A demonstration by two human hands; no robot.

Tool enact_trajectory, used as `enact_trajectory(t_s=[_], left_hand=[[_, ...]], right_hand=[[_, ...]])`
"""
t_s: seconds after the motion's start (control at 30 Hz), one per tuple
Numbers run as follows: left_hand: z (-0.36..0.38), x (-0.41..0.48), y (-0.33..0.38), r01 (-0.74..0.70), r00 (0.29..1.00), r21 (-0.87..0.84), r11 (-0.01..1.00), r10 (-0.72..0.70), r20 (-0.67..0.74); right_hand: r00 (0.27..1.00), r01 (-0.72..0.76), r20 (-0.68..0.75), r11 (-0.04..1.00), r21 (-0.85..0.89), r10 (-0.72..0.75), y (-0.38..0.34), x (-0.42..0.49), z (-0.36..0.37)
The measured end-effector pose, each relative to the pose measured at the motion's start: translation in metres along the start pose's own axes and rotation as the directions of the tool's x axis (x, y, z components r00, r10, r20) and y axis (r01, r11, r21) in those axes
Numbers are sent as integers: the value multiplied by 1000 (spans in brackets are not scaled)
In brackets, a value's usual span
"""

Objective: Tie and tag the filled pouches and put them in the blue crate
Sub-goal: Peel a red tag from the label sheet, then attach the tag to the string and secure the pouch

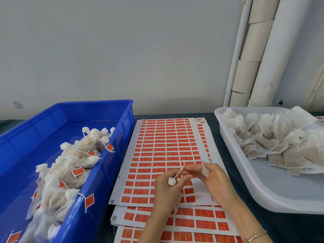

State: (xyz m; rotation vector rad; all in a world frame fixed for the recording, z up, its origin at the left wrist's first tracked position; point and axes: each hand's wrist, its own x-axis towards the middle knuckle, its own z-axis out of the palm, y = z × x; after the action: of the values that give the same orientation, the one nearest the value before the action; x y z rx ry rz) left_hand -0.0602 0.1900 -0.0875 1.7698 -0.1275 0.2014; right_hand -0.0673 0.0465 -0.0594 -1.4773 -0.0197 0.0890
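– So, what's on the left?
– A blue crate (70, 111) with tagged pouches (73, 155) heaped inside.
– And the middle?
– Over the sticker sheets (166, 142) the left hand (166, 190) grips one pouch (171, 181), its string (179, 171) sticking up. The right hand (215, 179) is beside it, fingers bent and blurred; pinching or not, I can't tell.
– Far right?
– A white tray (263, 195) of untied pouches (273, 141)
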Motion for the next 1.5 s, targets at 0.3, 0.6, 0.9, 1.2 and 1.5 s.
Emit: enact_trajectory(t_s=[0.3, 0.6, 0.9, 1.2, 1.5], left_hand=[[-1, 0, -1, -9, 1000, 10, 1000, 9, 7], [1, -1, -2, -54, 998, 57, 997, 51, 40], [-1, 3, -8, -54, 987, 5, 999, 54, -152], [-2, 3, -8, -35, 997, -66, 997, 30, -70], [-2, -1, -7, -132, 990, 48, 990, 129, 60]], right_hand=[[996, -92, -9, 990, 106, 93, 4, 2, -4], [999, -25, 44, 989, 146, 19, 5, 2, -1], [999, -35, -23, 984, 176, 40, 10, 6, -1], [966, -34, -252, 995, 89, 56, 11, 11, -9], [838, 238, -506, 971, -2, -207, 16, 1, -18]])
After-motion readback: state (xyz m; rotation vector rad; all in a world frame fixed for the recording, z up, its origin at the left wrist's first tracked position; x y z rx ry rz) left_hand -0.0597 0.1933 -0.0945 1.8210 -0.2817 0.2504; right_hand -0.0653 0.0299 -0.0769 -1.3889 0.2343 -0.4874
